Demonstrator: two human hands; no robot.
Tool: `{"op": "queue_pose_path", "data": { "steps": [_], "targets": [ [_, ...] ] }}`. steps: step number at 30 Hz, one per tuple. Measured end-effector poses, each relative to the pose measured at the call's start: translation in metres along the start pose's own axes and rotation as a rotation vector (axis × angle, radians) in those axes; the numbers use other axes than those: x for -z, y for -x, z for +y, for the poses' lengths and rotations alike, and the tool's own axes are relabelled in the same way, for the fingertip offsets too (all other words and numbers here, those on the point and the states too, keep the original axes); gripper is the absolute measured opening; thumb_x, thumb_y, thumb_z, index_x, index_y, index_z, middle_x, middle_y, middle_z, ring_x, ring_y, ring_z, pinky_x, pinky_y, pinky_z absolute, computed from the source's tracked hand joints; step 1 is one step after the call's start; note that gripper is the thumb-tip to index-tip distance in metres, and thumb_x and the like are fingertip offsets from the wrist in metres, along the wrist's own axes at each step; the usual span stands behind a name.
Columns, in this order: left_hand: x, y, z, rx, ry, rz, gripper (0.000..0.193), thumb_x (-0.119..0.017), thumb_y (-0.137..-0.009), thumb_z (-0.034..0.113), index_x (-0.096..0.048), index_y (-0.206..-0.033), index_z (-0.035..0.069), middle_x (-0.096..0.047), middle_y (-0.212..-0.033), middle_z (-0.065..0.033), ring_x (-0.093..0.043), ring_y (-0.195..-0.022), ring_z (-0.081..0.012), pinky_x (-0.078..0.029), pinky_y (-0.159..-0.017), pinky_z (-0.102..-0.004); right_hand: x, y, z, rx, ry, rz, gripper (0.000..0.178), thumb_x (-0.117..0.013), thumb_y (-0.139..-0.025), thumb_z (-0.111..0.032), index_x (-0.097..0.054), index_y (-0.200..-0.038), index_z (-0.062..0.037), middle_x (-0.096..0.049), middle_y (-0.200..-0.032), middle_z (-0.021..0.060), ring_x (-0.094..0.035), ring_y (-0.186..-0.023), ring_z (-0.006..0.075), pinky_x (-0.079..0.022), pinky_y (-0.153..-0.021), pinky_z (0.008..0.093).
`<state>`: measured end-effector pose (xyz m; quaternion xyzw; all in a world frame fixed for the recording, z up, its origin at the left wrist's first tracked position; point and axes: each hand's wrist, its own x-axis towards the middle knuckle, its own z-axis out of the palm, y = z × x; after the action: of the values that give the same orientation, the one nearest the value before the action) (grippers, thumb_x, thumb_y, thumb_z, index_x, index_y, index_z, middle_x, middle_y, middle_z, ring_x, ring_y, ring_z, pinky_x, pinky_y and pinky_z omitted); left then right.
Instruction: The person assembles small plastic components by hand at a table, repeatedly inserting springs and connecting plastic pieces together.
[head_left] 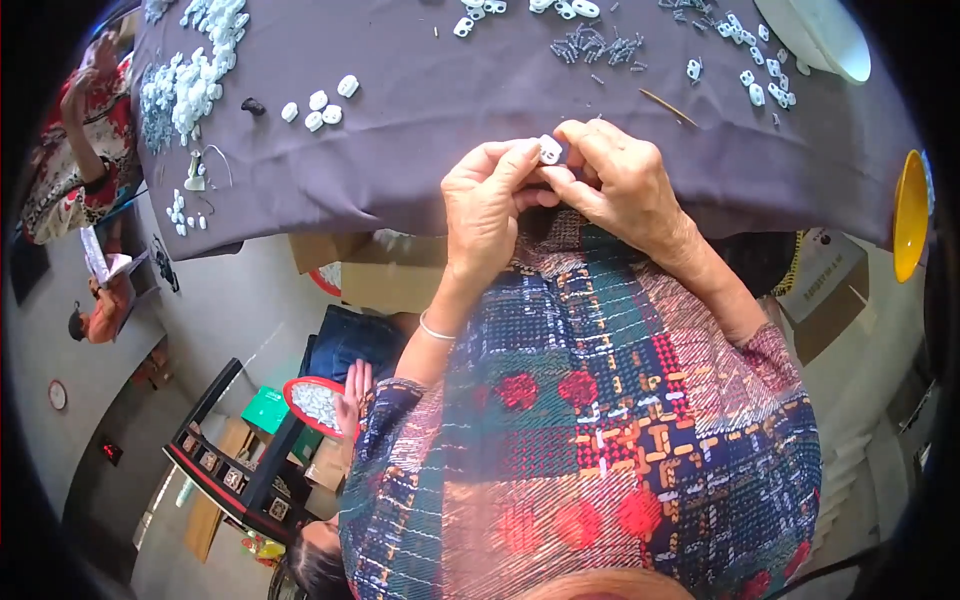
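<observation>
A small white plastic cord lock (pixel 550 151) with holes in its face is pinched between the thumb and fingers of my left hand (pixel 492 195), above the table's near edge. Close against its right side, my right hand (pixel 622 185) has thumb and forefinger drawn together; whatever they hold is hidden by the fingers. On the cloth lie a small group of white cord locks (pixel 318 101) to the left, a heap of small dark springs (pixel 598 46) beyond my hands, and more cord locks (pixel 768 70) at the right.
A dark cloth (pixel 400 150) covers the table. A big pile of white pieces (pixel 195 85) lies far left, near a dark knob (pixel 253 106). A thin wooden stick (pixel 667 106), a white bowl (pixel 815 35) and a yellow dish (pixel 909 215) are right. Other people (pixel 85 140) sit left.
</observation>
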<state>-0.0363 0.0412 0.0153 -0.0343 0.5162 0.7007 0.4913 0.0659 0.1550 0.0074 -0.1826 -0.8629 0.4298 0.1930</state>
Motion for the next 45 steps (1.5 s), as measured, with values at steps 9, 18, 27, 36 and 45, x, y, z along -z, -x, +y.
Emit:
{"op": "queue_pose_path", "data": {
  "steps": [9,18,27,36,45],
  "targets": [
    [0.001,0.001,0.0,0.026,-0.021,-0.022,0.014,-0.058,-0.086,0.01,-0.059,-0.092,-0.003,-0.063,-0.083,-0.0102,-0.063,-0.071,-0.0137,-0.054,-0.059,-0.0225,-0.003,0.002,0.003,0.045,0.006,0.037,0.022,-0.066,-0.072,-0.01,-0.057,-0.09,0.0001,-0.056,-0.071,0.0101,-0.058,-0.059,0.0216,-0.048,-0.052,0.0306],
    [0.0,0.001,0.0,0.027,-0.061,-0.011,0.014,-0.059,-0.085,0.01,-0.06,-0.092,-0.003,-0.064,-0.082,-0.0099,-0.062,-0.07,-0.0128,-0.053,-0.06,-0.0223,-0.003,0.001,0.006,0.06,0.048,0.002,0.015,-0.065,-0.073,-0.006,-0.057,-0.084,0.0005,-0.054,-0.065,0.009,-0.056,-0.055,0.0207,-0.047,-0.05,0.0296],
    [0.006,0.0,-0.006,-0.009,-0.13,-0.036,0.012,-0.059,-0.085,0.007,-0.061,-0.091,-0.003,-0.064,-0.083,-0.0093,-0.062,-0.073,-0.0146,-0.053,-0.063,-0.0267,-0.006,0.003,0.012,0.13,0.024,-0.054,0.008,-0.061,-0.073,-0.003,-0.054,-0.076,0.0001,-0.055,-0.065,0.0101,-0.057,-0.057,0.0233,-0.047,-0.051,0.0321],
    [-0.001,0.0,-0.004,-0.04,-0.063,0.003,0.012,-0.06,-0.084,0.009,-0.06,-0.087,-0.003,-0.064,-0.08,-0.0095,-0.062,-0.069,-0.0129,-0.053,-0.059,-0.0221,-0.008,0.001,0.014,0.139,-0.041,0.01,0.014,-0.063,-0.073,-0.006,-0.055,-0.084,-0.0001,-0.057,-0.068,0.0109,-0.059,-0.059,0.0229,-0.049,-0.052,0.0313],
    [0.002,0.001,-0.001,0.02,-0.031,-0.037,0.015,-0.056,-0.087,0.012,-0.057,-0.092,-0.002,-0.063,-0.084,-0.0096,-0.063,-0.072,-0.0144,-0.053,-0.06,-0.0242,-0.004,0.002,0.008,0.037,-0.124,0.038,0.031,-0.069,-0.071,-0.004,-0.057,-0.1,-0.0003,-0.056,-0.071,0.0055,-0.056,-0.057,0.0102,-0.047,-0.051,0.0229]
  ]
}}
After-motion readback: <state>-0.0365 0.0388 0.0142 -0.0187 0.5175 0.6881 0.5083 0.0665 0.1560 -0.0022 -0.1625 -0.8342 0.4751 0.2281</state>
